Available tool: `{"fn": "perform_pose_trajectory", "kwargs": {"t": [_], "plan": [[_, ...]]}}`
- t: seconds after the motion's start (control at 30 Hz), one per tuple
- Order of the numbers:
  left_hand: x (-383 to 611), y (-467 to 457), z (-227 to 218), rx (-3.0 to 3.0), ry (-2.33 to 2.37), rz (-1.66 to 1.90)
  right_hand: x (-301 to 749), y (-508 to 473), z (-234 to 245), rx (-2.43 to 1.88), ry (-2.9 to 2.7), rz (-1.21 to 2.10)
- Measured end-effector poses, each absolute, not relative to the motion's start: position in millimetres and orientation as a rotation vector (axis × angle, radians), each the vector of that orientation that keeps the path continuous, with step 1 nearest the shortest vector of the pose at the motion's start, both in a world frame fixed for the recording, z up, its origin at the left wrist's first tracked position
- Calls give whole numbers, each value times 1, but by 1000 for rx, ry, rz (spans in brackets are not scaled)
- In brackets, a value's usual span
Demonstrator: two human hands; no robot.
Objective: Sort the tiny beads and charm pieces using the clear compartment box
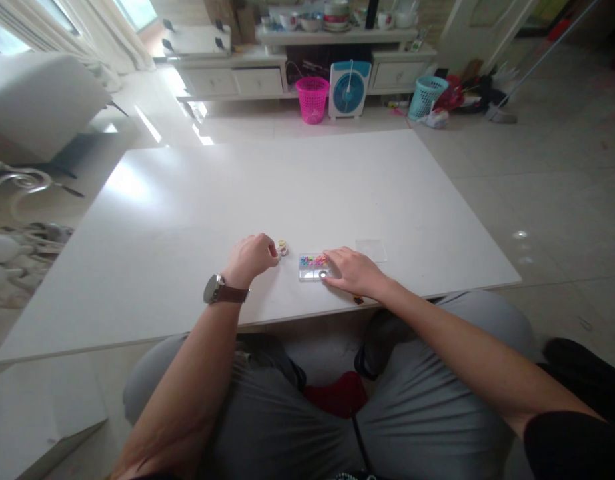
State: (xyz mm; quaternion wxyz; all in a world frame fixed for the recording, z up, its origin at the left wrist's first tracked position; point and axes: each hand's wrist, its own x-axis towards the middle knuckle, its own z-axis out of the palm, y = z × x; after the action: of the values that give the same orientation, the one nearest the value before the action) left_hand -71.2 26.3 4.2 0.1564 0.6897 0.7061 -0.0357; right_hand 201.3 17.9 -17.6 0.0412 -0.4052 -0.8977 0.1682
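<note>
A small clear plastic box (308, 275) lies on the white table near its front edge. Tiny colourful pieces (311, 261) fill its far row, and the near compartments look mostly bare apart from a dark round thing (323, 274). My right hand (356, 271) grips the box's right side, thumb at the near corner and fingers at the far one. My left hand (252, 259) is closed in a pinch left of the box; what its fingertips hold is too small to make out. Just beside them lie several small pale yellowish and pinkish rings (282, 247).
A clear flat lid (371, 251) lies beyond my right hand. A small dark and yellow item (358, 300) sits under my right wrist by the edge of the white table (287, 187). Past the table stand a pink basket (312, 100), a blue fan (348, 90) and a cabinet (257, 80).
</note>
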Motion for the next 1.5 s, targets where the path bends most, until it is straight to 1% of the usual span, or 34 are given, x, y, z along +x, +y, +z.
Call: {"fn": "perform_pose_trajectory", "kwargs": {"t": [0.3, 0.57, 0.83, 1.13, 1.5], "plan": [[-72, 25, 6, 1892, 2056, -140, 203, 19, -18, -1238, -2750, 516], [-74, 29, -2, 1909, 2073, -97, 202, 19, -18, -1235, -2746, 517], [-78, 28, 5, 1893, 2084, -100, 202, 18, -18, -1226, -2753, 515], [-73, 30, 8, 1684, 2085, -286, 203, 19, -19, -1236, -2760, 504], [-74, 29, 1, 1752, 2111, -164, 203, 19, -18, -1230, -2760, 505]]}}
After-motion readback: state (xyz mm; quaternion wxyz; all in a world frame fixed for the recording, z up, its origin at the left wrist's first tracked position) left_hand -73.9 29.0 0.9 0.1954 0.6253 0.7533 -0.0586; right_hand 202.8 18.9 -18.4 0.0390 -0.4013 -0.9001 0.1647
